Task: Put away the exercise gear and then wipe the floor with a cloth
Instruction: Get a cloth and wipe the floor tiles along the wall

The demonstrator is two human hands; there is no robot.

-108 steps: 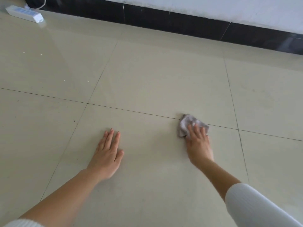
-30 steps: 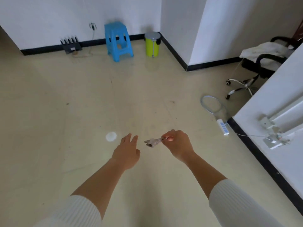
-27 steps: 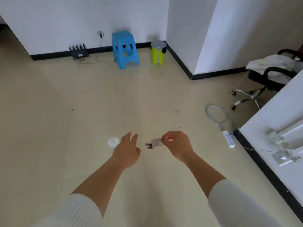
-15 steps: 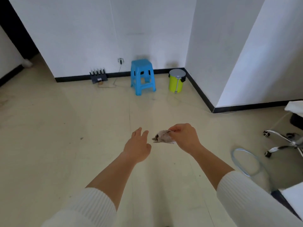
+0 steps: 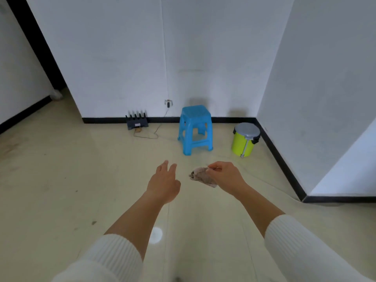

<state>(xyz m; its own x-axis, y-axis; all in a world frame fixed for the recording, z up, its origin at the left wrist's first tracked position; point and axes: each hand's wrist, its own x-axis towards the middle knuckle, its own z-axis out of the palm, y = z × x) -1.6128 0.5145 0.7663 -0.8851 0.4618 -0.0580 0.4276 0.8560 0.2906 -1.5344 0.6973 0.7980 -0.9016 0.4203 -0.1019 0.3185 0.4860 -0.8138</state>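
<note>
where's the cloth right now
In the head view the cloth hangs just right of centre, pinched in the right hand, off the floor and in front of the blue stool.

Open floor lies ahead of the left hand and the right hand pinching the cloth. Farther on, a blue stool, green bin and black device line the wall; a wall corner blocks the right.

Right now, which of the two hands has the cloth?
The right hand: it pinches the crumpled grey cloth, while the left hand is held out with straight fingers and holds nothing.
</note>
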